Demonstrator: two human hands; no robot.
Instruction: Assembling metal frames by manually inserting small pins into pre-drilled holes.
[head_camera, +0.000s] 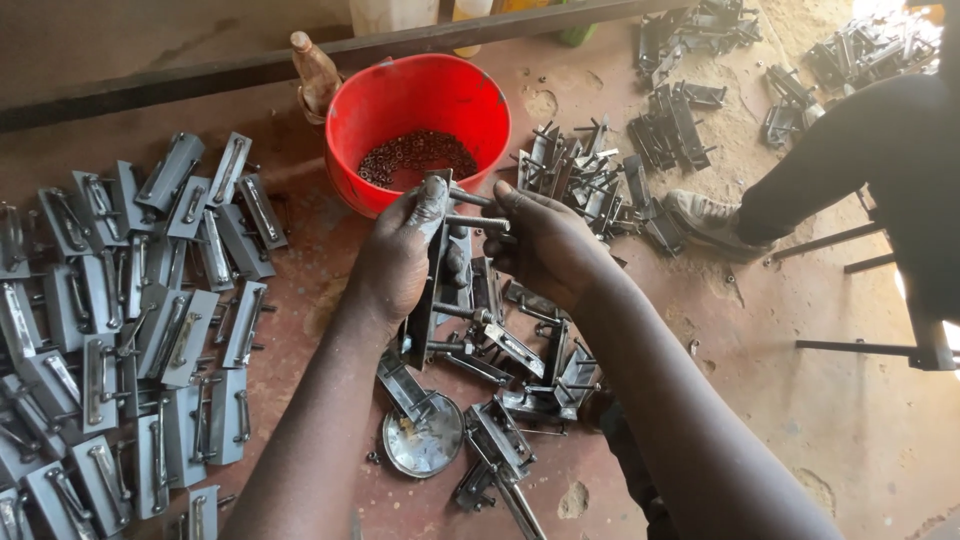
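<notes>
Left hand (395, 262) was wrapped around a long grey metal bracket (428, 268) held upright over the floor, fingers closed on its upper half, thumb pressed near the top end. Right hand (545, 243) sat just beside it, fingertips pinched on a threaded bolt (478, 222) sticking sideways out of the bracket's top; whether a nut was on the bolt was too small to tell. The bracket's lower end was partly hidden behind the left palm and merged with the loose pile of brackets (510, 375) under both hands, so its full length could not be made out. A round metal lid (424, 440) lay on the floor near the left forearm, half covered by one bracket. A red bucket (418, 105) stood just past the hands, holding small dark rings, likely washers, too small to be sure. A brown bottle (314, 72) leaned behind the bucket's left rim. Rows of finished-looking brackets (120, 330) filled the left side, cut off by the frame's left and bottom edges. Another heap (585, 175) lay right of the bucket, more piles at the top right, blown out by glare. Another person's shoe (712, 218) and dark trouser leg entered from the right, body cut off. Bare floor (840, 420) was open at lower right.
</notes>
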